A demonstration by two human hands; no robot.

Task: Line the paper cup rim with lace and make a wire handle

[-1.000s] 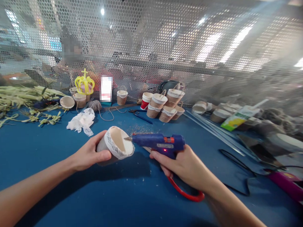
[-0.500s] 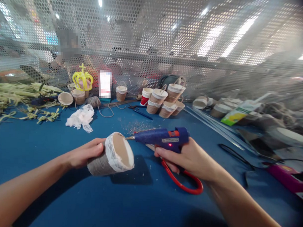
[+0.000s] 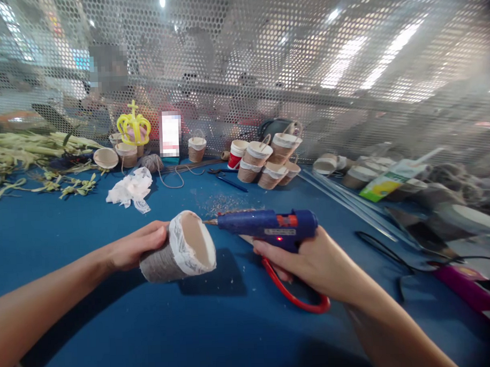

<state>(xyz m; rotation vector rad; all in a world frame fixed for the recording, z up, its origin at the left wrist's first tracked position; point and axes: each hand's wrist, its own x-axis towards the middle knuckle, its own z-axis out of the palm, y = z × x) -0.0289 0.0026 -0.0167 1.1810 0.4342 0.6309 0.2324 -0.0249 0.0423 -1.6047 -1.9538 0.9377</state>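
Observation:
My left hand [image 3: 140,245] is closed round a paper cup [image 3: 161,262] wrapped in grey cord, with a white lace band at its rim. The cup lies tilted above the table, its mouth facing right. In my right hand [image 3: 308,261] is a blue glue gun [image 3: 250,223] with a small red light lit. The gun's metal nozzle points left, close to the cup's upper rim; whether it touches I cannot tell. A pair of scissors with red handles [image 3: 297,302] is also held under the gun by the same hand, its blades mostly hidden.
Several cord-wrapped cups [image 3: 272,174] are stacked at the back. Crumpled white lace [image 3: 130,188], a ball of grey cord [image 3: 151,163], a phone [image 3: 170,135] and a yellow crown [image 3: 134,126] stand left of them. Glue sticks [image 3: 350,206] and a purple power strip [image 3: 465,288] lie right.
The cup has turned in my left hand, showing more of its cord-wrapped side, and sits slightly left. The glue gun has drawn right, its nozzle moving from the cup's mouth to beside the rim.

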